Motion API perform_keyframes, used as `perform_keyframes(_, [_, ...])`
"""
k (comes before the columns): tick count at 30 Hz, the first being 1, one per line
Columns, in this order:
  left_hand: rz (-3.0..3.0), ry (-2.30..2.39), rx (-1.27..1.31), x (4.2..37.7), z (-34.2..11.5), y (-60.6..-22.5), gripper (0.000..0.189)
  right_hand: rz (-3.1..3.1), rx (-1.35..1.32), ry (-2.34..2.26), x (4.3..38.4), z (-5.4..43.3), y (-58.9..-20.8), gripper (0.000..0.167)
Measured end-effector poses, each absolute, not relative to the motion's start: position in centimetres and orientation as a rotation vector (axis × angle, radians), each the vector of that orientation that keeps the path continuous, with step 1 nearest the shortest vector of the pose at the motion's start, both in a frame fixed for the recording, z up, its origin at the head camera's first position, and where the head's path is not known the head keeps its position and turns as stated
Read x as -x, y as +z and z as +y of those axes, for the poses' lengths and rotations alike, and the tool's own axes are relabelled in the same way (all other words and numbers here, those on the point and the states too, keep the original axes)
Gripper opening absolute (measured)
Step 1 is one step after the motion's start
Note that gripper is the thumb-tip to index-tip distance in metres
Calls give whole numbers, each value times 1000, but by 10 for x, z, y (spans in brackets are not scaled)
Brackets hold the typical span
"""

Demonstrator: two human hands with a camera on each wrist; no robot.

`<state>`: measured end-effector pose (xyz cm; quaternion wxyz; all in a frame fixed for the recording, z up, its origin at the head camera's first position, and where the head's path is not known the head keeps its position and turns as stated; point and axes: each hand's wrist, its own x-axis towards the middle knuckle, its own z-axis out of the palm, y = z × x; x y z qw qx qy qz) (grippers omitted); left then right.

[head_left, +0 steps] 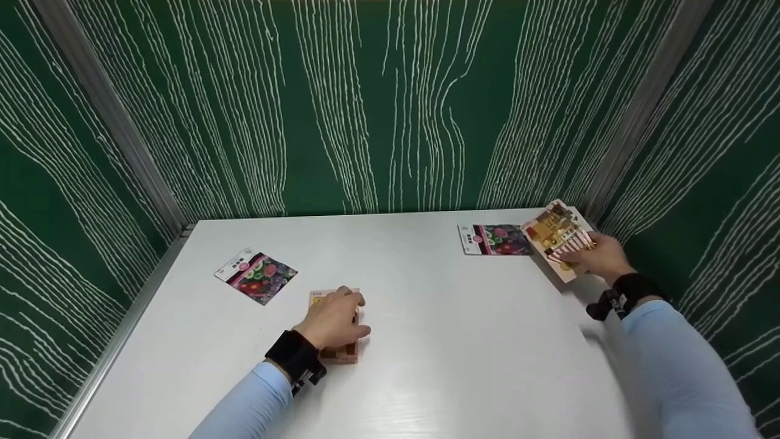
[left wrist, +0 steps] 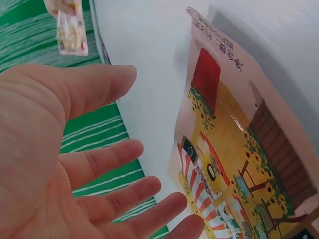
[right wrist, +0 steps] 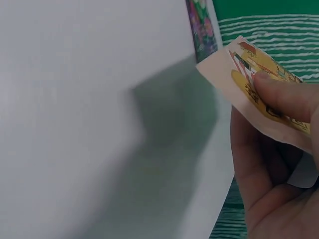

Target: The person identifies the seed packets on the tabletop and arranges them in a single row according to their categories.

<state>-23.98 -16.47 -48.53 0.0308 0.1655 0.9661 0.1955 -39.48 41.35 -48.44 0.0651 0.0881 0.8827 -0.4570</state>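
My left hand (head_left: pixel 332 318) hovers over a flat packet (head_left: pixel 348 355) with a storefront drawing, near the table's middle. Its fingers are spread and relaxed in the left wrist view, and the packet (left wrist: pixel 234 134) lies apart from the palm, holding its red, yellow and brown picture toward the camera. At the far right, my right hand (head_left: pixel 600 255) grips a similar illustrated packet (head_left: pixel 551 230) by one end. The thumb lies on its printed face and the fingers are underneath in the right wrist view. This packet (right wrist: pixel 271 97) is raised and tilted, casting a shadow on the table.
A flower-picture packet (head_left: pixel 262 279) lies on the left of the white table (head_left: pixel 426 353). Another flower-picture packet (head_left: pixel 496 239) lies at the back right, partly covered by the raised one. Green walls (head_left: pixel 402 110) with pale wavy lines enclose the table's back and sides.
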Motion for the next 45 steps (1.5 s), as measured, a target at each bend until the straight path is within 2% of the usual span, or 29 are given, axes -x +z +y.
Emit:
perform_keyframes(7, [2970,657,-505,241,-161,-485,52,2641,-162,-1439,398,392,-477,100])
perform_keyframes(20, [2930,733,-475,243,-151,-479,56,2646,92,-1491,395,354,-474,71])
perform_keyframes(29, [2955,764,-437,249,-146,-483,56,2670,216,-1465,394,333,-473,61])
perform_keyframes(36, [2936,824,-409,251,-145,-483,58,2677,257,-1416,392,317,-472,64])
perform_keyframes(43, [2969,855,-388,254,-150,-478,57,2665,334,-1390,387,295,-467,81])
perform_keyframes(45, [2973,870,-385,255,-151,-478,57,2665,342,-1384,385,288,-467,80])
